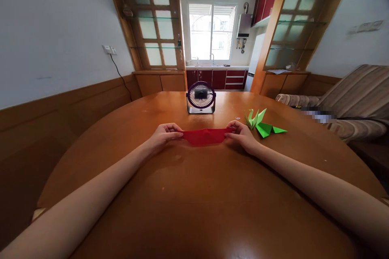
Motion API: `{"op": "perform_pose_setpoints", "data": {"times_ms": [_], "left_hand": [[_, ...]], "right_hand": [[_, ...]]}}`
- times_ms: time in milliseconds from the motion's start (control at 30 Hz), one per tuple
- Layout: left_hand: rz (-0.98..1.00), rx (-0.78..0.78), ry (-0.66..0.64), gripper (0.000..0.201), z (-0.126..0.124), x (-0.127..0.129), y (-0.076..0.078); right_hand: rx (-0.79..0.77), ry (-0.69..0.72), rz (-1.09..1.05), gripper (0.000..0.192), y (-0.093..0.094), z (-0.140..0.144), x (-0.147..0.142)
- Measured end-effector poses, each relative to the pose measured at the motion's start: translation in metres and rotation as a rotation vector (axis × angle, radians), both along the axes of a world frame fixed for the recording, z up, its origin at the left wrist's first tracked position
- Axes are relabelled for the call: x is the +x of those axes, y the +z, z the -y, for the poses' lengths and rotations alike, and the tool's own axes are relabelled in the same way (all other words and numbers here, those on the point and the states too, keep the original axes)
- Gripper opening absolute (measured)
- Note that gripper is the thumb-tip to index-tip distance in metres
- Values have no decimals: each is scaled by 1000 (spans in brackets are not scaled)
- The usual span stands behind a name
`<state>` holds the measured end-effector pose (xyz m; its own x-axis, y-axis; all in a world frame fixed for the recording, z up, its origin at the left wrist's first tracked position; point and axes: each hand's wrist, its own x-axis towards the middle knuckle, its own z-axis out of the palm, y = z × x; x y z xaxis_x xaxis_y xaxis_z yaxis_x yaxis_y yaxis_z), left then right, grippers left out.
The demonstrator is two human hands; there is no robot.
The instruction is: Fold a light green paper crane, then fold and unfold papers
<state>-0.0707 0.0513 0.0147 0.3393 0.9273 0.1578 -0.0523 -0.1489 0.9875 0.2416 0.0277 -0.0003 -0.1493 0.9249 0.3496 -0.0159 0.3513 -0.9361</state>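
A folded strip of red paper (206, 136) stretches between my two hands, a little above the wooden table (194, 194). Its left end is pinched between the thumb and fingers of my left hand (165, 134). My right hand (242, 135) grips the other end in the same way. The lower edge of the paper is shorter than the upper one, with slanted sides. Just beyond my right hand stands a light green origami crane (255, 119). Beside it lies a darker green folded paper piece (267, 129).
A small dark desk fan (201, 96) stands on the table beyond the red paper. To the right is a striped armchair (352, 97). A black cord (120, 73) hangs from the wall socket at left. Behind the table is a kitchen with a window (212, 30).
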Motion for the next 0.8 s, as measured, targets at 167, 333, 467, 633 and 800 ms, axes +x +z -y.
{"op": "perform_pose_setpoints", "data": {"times_ms": [167,333,467,633,800], "left_hand": [[11,0,-28,27,4,6,4],[-116,73,-14,23,11,16,5],[-363,193,103,21,14,23,-1],[-879,630,312,24,20,29,-8],[-999,948,302,39,33,42,-11]], "right_hand": [[-35,28,58,30,0,0,-1],[16,1,238,16,-4,-2,-3],[74,-91,408,15,-6,0,-4],[178,-175,687,10,-3,6,-7],[320,-255,880,12,-4,8,-9]]}}
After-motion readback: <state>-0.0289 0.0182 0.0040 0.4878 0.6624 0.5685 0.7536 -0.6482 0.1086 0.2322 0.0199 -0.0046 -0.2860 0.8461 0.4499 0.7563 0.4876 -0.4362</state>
